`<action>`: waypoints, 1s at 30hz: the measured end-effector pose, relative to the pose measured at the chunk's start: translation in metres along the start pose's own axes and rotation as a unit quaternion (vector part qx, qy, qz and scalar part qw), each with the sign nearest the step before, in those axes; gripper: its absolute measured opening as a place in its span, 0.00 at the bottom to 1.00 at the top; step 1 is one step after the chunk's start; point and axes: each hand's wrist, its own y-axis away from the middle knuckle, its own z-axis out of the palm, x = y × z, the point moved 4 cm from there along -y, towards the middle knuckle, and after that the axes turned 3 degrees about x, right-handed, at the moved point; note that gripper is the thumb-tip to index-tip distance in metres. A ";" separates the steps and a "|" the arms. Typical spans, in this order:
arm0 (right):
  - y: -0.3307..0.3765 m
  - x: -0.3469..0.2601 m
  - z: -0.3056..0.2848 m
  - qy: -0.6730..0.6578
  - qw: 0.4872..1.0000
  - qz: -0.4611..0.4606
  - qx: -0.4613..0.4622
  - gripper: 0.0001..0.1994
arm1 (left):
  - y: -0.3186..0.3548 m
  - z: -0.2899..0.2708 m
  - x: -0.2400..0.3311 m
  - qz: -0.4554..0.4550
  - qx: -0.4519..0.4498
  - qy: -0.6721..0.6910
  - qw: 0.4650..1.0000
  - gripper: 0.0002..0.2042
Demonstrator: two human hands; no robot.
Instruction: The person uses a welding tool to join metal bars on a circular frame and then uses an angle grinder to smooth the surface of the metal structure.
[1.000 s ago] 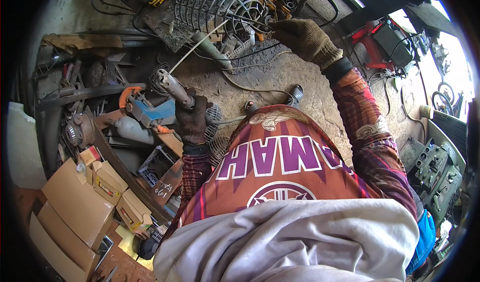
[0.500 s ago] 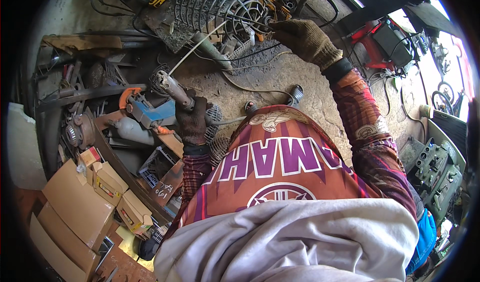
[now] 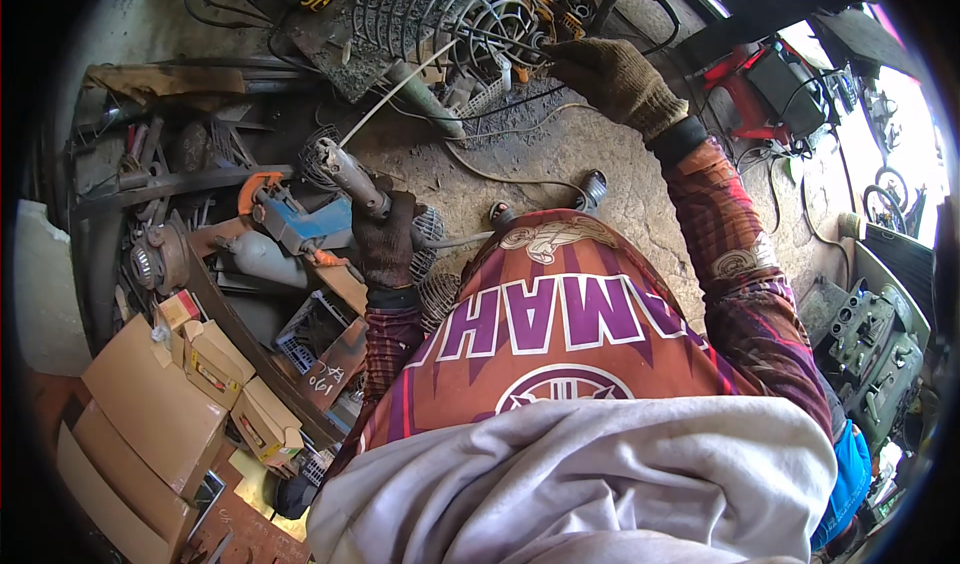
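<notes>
Left fingers [image 3: 378, 246]: curled closed in a dark glove around the lower end of a worn tubular holder [image 3: 350, 179], thumb side up.
Right fingers [image 3: 572, 57]: drawn together at the tips in a brown knitted glove, at the right edge of a ringed metal frame [image 3: 432, 12]; whether gripping one of its bars, cannot tell.
Pale rod [image 3: 398, 91]: set in the holder's head, slanting up and right to the near side of the frame; contact at the tip too small to tell.
Frame's place: at the upper middle, well apart from the left hand, beside a dirt-strewn metal plate [image 3: 335, 59] and just above a greenish cylinder [image 3: 428, 101].
Floor [image 3: 550, 149]: stained, crossed by thin cables.
Left side: a blue-and-orange tool [image 3: 305, 221] near the left glove, with open cardboard boxes [image 3: 150, 404] below.
Right side: a red-and-black machine [image 3: 770, 89] beyond the right wrist.
</notes>
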 end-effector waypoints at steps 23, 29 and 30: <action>0.000 0.016 0.005 -0.037 0.999 -0.014 0.016 0.15 | -0.007 -0.002 -0.013 0.035 -0.017 -0.086 0.996 0.15; -0.001 0.032 0.010 0.032 0.986 -0.149 0.069 0.15 | -0.011 -0.005 -0.016 0.081 0.005 -0.177 0.981 0.15; -0.001 0.024 0.009 0.050 0.980 -0.179 0.074 0.15 | -0.004 0.003 0.000 0.052 0.010 -0.189 0.981 0.16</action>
